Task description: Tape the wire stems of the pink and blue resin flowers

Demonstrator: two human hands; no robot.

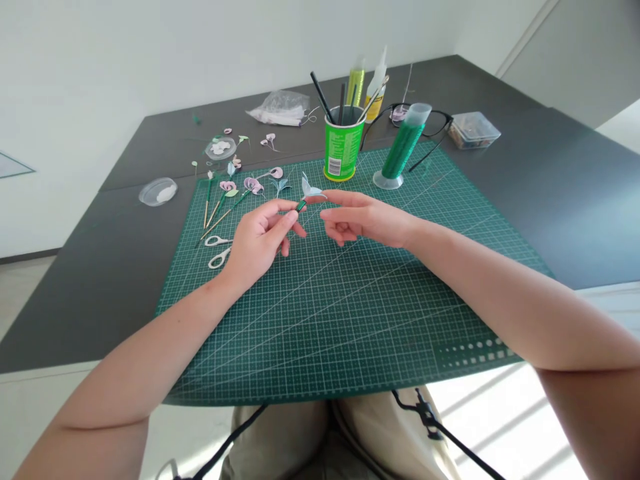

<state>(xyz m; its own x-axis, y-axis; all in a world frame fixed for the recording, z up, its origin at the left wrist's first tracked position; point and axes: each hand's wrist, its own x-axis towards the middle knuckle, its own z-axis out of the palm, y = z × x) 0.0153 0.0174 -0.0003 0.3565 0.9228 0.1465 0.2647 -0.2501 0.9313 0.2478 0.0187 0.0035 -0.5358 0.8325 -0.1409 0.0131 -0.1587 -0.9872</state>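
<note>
My left hand (260, 235) pinches the short green-wrapped stem of a pale blue artificial flower (311, 189) between thumb and fingertips, petals pointing up. Just to its right, my right hand (363, 217) has its index finger stretched along the petals; whether the finger touches them I cannot tell. Its thumb is apart from the index finger, the other fingers bend loosely, and nothing shows in its grip. Behind the left hand lies another small blue flower (280, 186). White-handled scissors (219, 250) lie beside the left wrist, their blades hidden behind it.
On the green cutting mat (320, 320) stand a green cup (343, 148) of sticks and a spool of green thread (404, 147). Several purple flowers on stems (228, 186) lie left. Farther out are a glue bottle (376, 90), black-framed glasses (440, 120) and a clear box (474, 129).
</note>
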